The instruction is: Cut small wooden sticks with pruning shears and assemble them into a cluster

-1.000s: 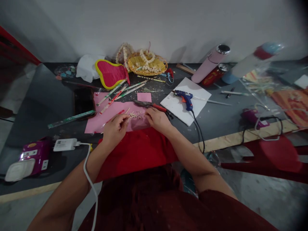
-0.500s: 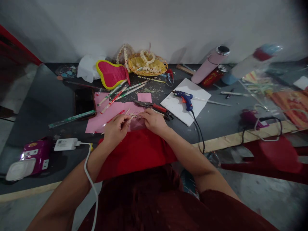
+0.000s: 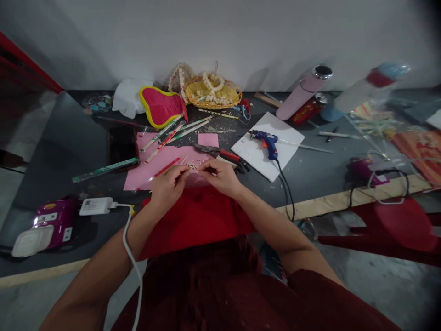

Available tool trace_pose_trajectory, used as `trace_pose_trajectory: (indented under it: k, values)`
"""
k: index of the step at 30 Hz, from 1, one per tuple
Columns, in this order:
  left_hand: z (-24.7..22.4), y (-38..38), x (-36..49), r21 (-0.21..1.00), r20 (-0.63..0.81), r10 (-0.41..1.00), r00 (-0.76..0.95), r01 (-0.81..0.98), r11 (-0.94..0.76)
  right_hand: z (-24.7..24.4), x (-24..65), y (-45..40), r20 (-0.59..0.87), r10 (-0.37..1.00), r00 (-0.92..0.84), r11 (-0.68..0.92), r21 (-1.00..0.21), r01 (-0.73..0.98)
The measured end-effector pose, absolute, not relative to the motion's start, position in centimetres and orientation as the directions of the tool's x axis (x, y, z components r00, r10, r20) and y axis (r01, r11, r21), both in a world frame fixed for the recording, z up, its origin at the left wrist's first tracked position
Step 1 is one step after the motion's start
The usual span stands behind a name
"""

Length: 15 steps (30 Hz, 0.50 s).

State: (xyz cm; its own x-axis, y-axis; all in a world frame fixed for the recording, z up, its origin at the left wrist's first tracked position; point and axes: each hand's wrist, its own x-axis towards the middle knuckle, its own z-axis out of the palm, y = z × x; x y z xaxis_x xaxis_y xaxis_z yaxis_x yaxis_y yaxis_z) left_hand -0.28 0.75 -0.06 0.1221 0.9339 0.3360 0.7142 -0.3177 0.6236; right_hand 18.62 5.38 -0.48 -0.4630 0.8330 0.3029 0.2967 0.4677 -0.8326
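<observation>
Small pale chopped pieces (image 3: 192, 164) lie loosely heaped on the flat pink paper sheet (image 3: 132, 180), just beyond the left hand (image 3: 168, 185) and right hand (image 3: 221, 176), near both. Fingers curl inward; whether they pinch anything, I cannot tell.

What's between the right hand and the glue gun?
Head view: the red-handled pliers beside the right hand, then part of the white board that the glue gun rests on.
</observation>
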Motion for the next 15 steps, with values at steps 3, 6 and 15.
trace_pose_trajectory:
  k: [3, 6, 15]
  values:
    - [-0.30, 0.69, -0.13, 0.636, 0.333, 0.933, 0.136, 0.698, -0.329, -0.22, 18.10, 4.86, 0.285, 0.838, -0.465, 0.442, -0.854, 0.274]
    - [-0.51, 0.69, -0.02, 0.647, 0.330, 0.931, 0.155, 0.682, -0.343, -0.26, 17.92, 4.63, 0.285, 0.852, -0.439, 0.430, -0.859, 0.278]
    - [-0.26, 0.56, -0.02, 0.647, 0.360, 0.915, 0.179, 0.659, -0.384, -0.22, 17.73, 4.36, 0.278, 0.869, -0.409, 0.388, -0.896, 0.216]
